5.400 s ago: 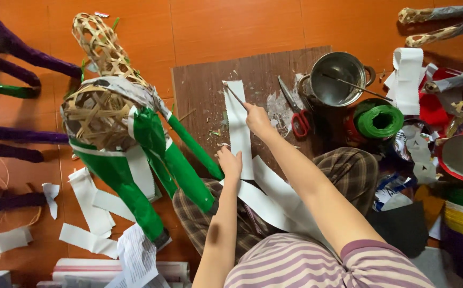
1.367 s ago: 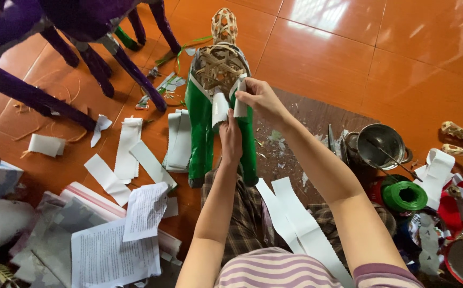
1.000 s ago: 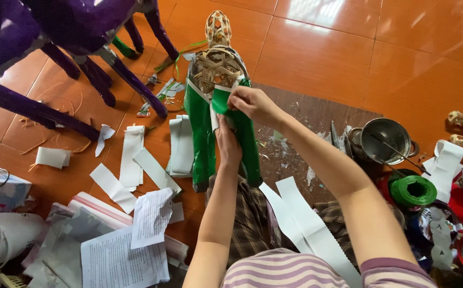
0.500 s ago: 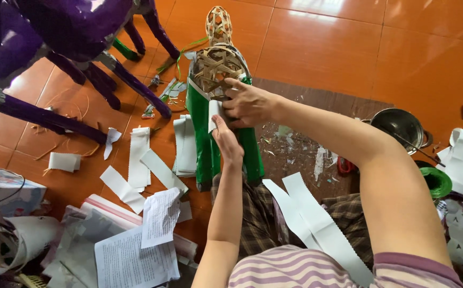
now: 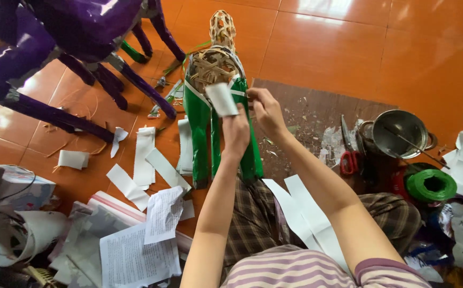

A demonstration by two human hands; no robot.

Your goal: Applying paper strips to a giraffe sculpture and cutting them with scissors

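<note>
A woven bamboo animal frame [image 5: 215,64] stands on the orange floor ahead of me, its legs [image 5: 198,133] wrapped in green glossy paper. My left hand [image 5: 236,133] holds a white paper strip [image 5: 222,99] up against the frame's body. Just to the right, my right hand [image 5: 265,109] has its fingers pinched at the frame's green-wrapped side, touching the edge of the covering. More long white strips [image 5: 303,213] lie across my lap.
Purple paper-covered animal figures [image 5: 71,32] stand at the upper left. Cut white strips [image 5: 146,160] and printed sheets [image 5: 135,250] litter the floor on the left. On the right sit red scissors [image 5: 348,154], a metal pot [image 5: 399,133] and a green tape roll [image 5: 431,185].
I turned from the board to the frame, brought a white strip to its body, and now hold it higher with my left hand. The view has shifted slightly right.
</note>
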